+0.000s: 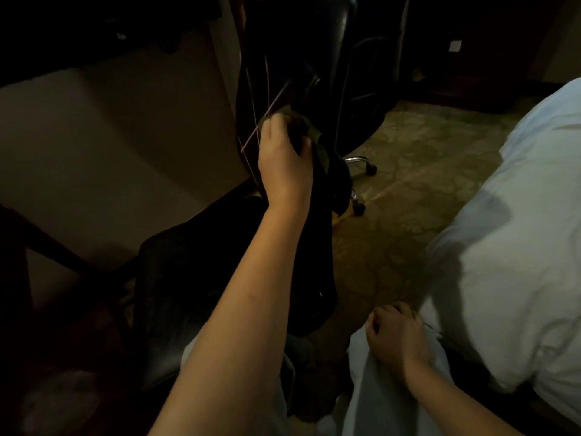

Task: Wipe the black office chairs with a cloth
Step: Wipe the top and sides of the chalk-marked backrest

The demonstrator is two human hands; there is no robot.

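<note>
**Cloth against chair, dim light**

Our left hand (284,158) grips a crumpled dark-green cloth (317,143), fingers curled round it, pressing it to the side edge of the smooth black office chair (298,58). Our right hand (396,338) rests loosely curled on pale trouser fabric (371,388), holding nothing.

Rumpled white bed (518,247), with patterned greenish carpet (424,171) right beside it and a beige panel (125,136) way further over.
</note>
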